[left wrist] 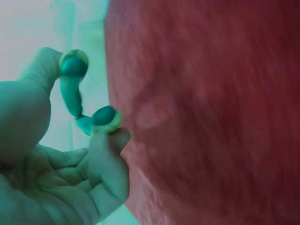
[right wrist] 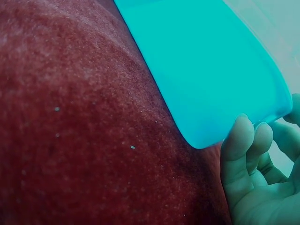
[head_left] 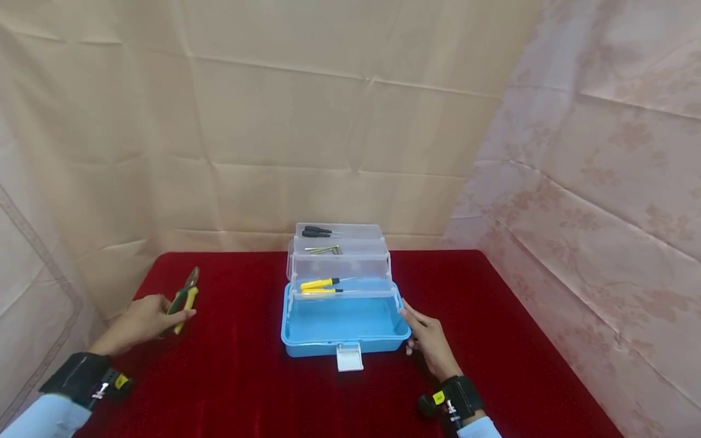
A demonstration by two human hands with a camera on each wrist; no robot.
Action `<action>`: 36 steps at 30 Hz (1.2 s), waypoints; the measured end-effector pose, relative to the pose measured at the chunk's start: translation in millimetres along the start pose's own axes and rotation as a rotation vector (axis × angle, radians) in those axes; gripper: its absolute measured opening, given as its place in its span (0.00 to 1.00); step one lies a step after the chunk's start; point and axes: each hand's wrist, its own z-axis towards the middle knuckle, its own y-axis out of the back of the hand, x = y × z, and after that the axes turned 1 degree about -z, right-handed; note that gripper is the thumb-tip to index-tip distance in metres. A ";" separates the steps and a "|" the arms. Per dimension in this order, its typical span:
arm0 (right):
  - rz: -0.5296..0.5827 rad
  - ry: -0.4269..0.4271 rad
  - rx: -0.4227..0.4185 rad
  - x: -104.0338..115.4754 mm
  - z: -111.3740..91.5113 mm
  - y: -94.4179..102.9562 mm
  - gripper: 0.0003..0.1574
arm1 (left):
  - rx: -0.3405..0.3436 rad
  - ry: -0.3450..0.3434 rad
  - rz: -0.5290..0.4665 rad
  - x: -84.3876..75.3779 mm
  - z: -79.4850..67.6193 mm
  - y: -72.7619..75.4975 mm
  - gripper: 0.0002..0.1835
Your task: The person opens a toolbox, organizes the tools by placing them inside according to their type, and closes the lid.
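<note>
At the left, my left hand grips a pair of pliers with green and yellow handles, jaws pointing up and away. In the left wrist view, the thumb and fingers press on the two handle ends, which stand apart. A light blue toolbox stands unfolded in the middle, its bottom compartment bare. My right hand holds the toolbox's right end near the front corner. Fingertips touch its outer wall in the right wrist view; the thumb is partly cut off there.
Clear stepped trays rise behind the compartment. They hold yellow screwdrivers, hex keys and black screwdrivers. A white latch hangs down at the front. Red cloth covers the table; beige curtain hangs behind.
</note>
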 end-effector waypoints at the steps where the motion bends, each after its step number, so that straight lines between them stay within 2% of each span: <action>1: -0.001 -0.001 0.000 0.1 0.1 0.3 0.33 | 0.009 -0.003 -0.043 -4.2 -0.3 -1.3 0.37; 6: -0.021 -0.010 -0.005 0.2 -0.2 0.6 0.35 | 0.105 -0.048 -0.304 -21.2 -3.0 -9.6 0.42; 12: -0.009 -0.006 -0.005 -2.7 -0.9 0.5 0.36 | 0.146 -0.117 -0.447 -31.8 -5.4 -14.8 0.37; 15: 0.000 0.006 0.000 -3.5 -1.0 0.8 0.36 | 0.241 -0.140 -0.585 -31.7 -5.1 -16.5 0.35; 20: -0.001 0.017 0.006 -3.0 -0.5 1.1 0.34 | 0.403 -0.155 -0.711 -26.6 -4.7 -20.8 0.34; 24: -0.005 0.024 0.011 -2.2 0.5 0.8 0.34 | 0.497 -0.101 -0.885 -26.8 -6.1 -23.7 0.32; 28: -0.012 0.023 0.006 -1.3 0.2 0.7 0.37 | 0.584 0.002 -1.156 -31.7 -9.3 -22.2 0.27; 31: -0.018 0.017 0.002 -0.9 0.0 0.5 0.39 | 0.647 0.019 -1.285 -33.5 -12.2 -20.1 0.22; 33: -0.021 0.014 0.001 -0.5 -0.5 0.1 0.38 | 0.683 0.006 -1.314 -33.2 -13.2 -20.0 0.22; 36: -0.015 0.007 0.004 -0.8 -1.1 -0.3 0.37 | 0.706 -0.035 -1.282 -32.3 -13.8 -21.1 0.20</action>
